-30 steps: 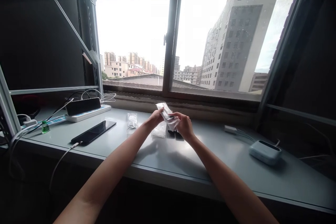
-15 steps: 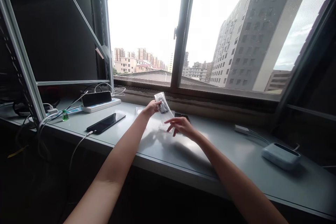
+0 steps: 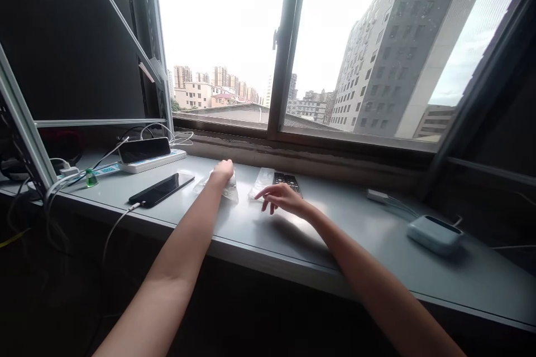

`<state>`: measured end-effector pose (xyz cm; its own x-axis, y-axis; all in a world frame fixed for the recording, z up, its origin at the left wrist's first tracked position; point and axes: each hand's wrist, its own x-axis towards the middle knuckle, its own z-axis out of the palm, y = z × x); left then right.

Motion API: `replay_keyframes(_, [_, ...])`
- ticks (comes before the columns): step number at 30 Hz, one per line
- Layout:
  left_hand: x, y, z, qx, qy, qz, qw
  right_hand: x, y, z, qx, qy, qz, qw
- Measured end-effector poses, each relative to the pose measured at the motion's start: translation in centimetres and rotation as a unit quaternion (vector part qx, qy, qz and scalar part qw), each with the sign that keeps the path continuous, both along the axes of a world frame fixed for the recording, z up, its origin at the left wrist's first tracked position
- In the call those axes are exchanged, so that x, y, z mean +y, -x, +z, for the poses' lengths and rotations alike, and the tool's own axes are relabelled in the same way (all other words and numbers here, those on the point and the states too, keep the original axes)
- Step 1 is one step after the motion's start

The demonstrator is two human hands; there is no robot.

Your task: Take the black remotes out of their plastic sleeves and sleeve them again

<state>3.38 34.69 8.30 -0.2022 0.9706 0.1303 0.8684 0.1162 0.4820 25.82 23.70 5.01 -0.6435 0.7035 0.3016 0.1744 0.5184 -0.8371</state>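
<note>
My left hand (image 3: 224,169) is low over the back of the desk, its fingers curled closed on a clear plastic bag (image 3: 230,192). The fingertips are hidden behind the hand, as is most of what the bag holds. My right hand (image 3: 282,197) hovers above the desk with its fingers apart and nothing in them. Just behind it lie another clear plastic bag (image 3: 263,179) and a black panel with rows of buttons, like a remote or keypad (image 3: 285,179), partly covered by the hand.
A dark phone (image 3: 163,188) with a white cable lies left. Further back, another phone (image 3: 144,150) leans on a white power strip (image 3: 154,163). A small green bottle (image 3: 91,178) stands near the shelf post. A pale blue device (image 3: 434,233) and a white adapter (image 3: 377,195) are right.
My left hand has moved left and down to the desk; the bag with dark contents is no longer visible. The button panel shows more. The view has shifted slightly.
</note>
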Motion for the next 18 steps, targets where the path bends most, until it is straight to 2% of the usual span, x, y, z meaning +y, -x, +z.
replay_keyframes(2, [-0.3, 0.1, 0.4, 0.044, 0.010, -0.003, 0.999, 0.0, 0.1, 0.0, -0.032, -0.032, -0.037, 0.998])
replay_keyframes(4, [-0.5, 0.0, 0.5, 0.092, 0.005, -0.005, 0.996, -0.1, 0.2, 0.3, -0.089, -0.111, -0.124, 0.982])
replay_keyframes(6, [-0.6, -0.4, 0.4, 0.156, -0.023, -0.010, 0.987, -0.3, 0.2, 0.8, -0.145, -0.213, -0.219, 0.941])
replay_keyframes(8, [-0.5, -0.9, 0.1, 0.205, -0.052, -0.022, 0.977, -0.5, 0.1, 1.1, -0.184, -0.290, -0.264, 0.901])
replay_keyframes(10, [-0.2, -1.2, -0.4, 0.214, -0.052, -0.037, 0.975, -0.6, 0.1, 1.0, -0.224, -0.329, -0.259, 0.880])
replay_keyframes(13, [0.7, -0.9, -1.1, 0.212, 0.006, -0.055, 0.976, -0.5, 0.4, 0.4, -0.301, -0.338, -0.229, 0.862])
replay_keyframes(18, [1.4, 0.0, -1.8, 0.230, 0.058, -0.069, 0.969, -0.4, 1.0, -0.2, -0.327, -0.339, -0.224, 0.853])
